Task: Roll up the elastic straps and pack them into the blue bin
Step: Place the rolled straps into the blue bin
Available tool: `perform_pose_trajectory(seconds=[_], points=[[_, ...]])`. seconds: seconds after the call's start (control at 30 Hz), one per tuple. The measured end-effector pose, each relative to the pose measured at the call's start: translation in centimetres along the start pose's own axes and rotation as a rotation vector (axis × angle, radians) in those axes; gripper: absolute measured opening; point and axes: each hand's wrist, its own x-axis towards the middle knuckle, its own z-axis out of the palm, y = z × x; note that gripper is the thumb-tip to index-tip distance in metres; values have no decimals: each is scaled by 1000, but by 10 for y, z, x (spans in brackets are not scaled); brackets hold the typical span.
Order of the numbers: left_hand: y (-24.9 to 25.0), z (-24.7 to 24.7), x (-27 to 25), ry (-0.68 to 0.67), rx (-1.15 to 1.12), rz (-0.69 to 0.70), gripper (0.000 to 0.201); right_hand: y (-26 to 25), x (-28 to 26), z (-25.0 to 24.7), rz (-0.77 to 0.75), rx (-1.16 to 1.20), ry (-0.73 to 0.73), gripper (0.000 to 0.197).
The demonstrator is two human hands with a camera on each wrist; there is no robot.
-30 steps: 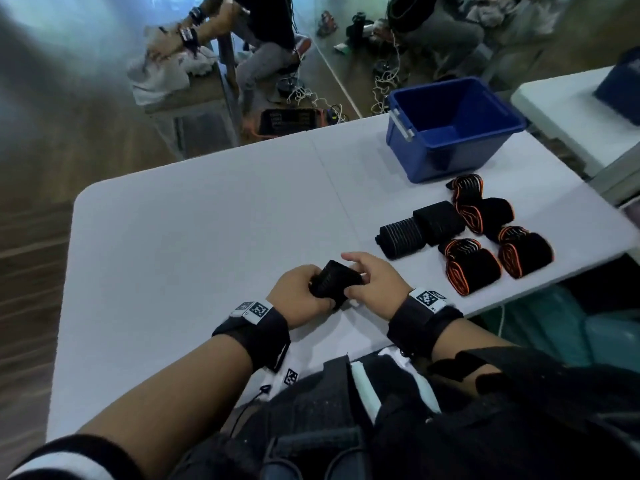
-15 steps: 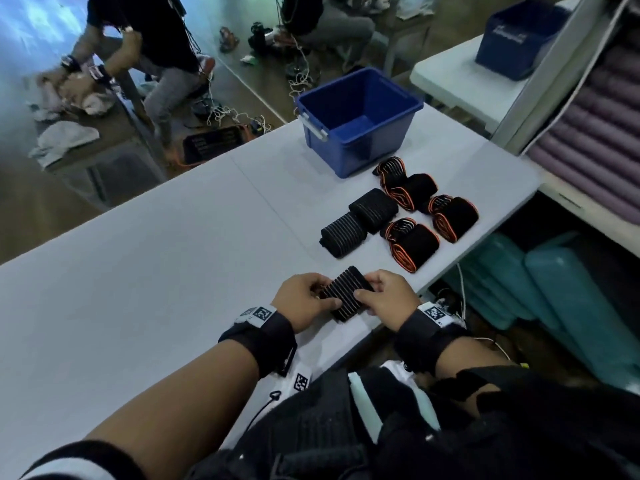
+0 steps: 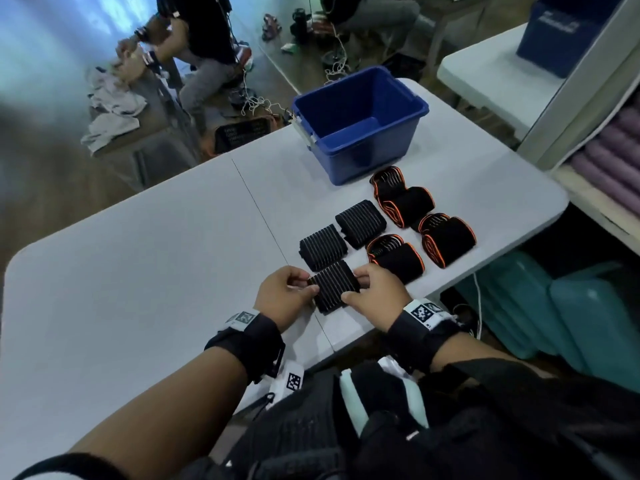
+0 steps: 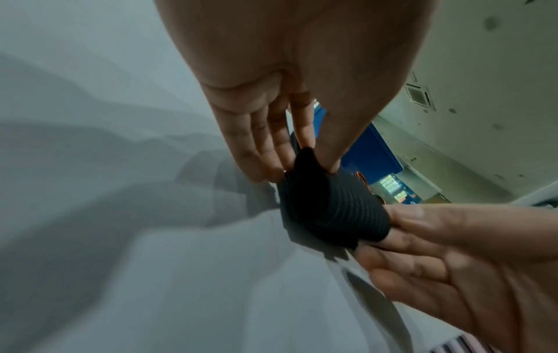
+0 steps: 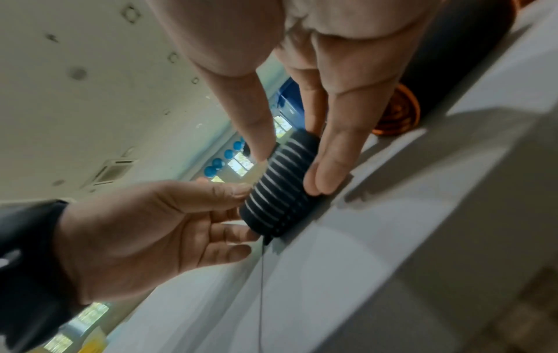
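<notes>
A black ribbed rolled strap [image 3: 334, 285] lies low over the white table [image 3: 138, 271] near its front edge. My left hand [image 3: 308, 284] pinches its left end and my right hand [image 3: 356, 284] pinches its right end. The left wrist view shows thumb and fingers nipping the roll [image 4: 326, 210]. From the right wrist, the same roll [image 5: 281, 191] sits between both hands. Just beyond are two black striped rolls [image 3: 322, 251] and three orange-edged rolls [image 3: 446, 239]. The blue bin [image 3: 374, 157] stands behind them, and I see nothing inside it.
The table's right edge [image 3: 519, 258] runs close beside the orange-edged rolls, with teal cases [image 3: 554, 306] below. A second white table [image 3: 485, 74] with another blue bin stands at the far right. A person [image 3: 207, 36] works at a wooden table behind.
Both hands have carried the roll forward and right, up to the row of rolled straps, and turned its ribbed side upward. My head has swung, shifting the whole view.
</notes>
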Motion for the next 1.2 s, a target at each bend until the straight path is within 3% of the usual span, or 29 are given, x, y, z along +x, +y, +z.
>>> perform_pose_trajectory(seconds=[0.1, 0.23, 0.33, 0.53, 0.63, 0.77, 0.93, 1.2], points=[[0, -1, -3, 54, -8, -15, 13, 4, -2, -29, -7, 52, -139, 55], [6, -5, -7, 169, -12, -24, 13, 12, -5, -70, -86, 56, -232, 30], [17, -10, -3, 251, -41, -25, 11, 19, 0, -100, -183, -8, -130, 21], [58, -22, 29, 331, -77, 32, 10, 34, 35, -151, -328, -231, 131, 42], [77, -31, 59, 338, -93, 98, 8, 36, 53, -170, -279, -409, 109, 54], [101, -39, 107, 317, -89, 161, 30, 43, 68, -184, -149, -569, -10, 71], [124, -31, 158, 285, -39, 207, 51, 58, 79, -182, -108, -642, -176, 87], [132, -14, 185, 239, -80, 193, 44, 61, 85, -179, -46, -640, -116, 96]])
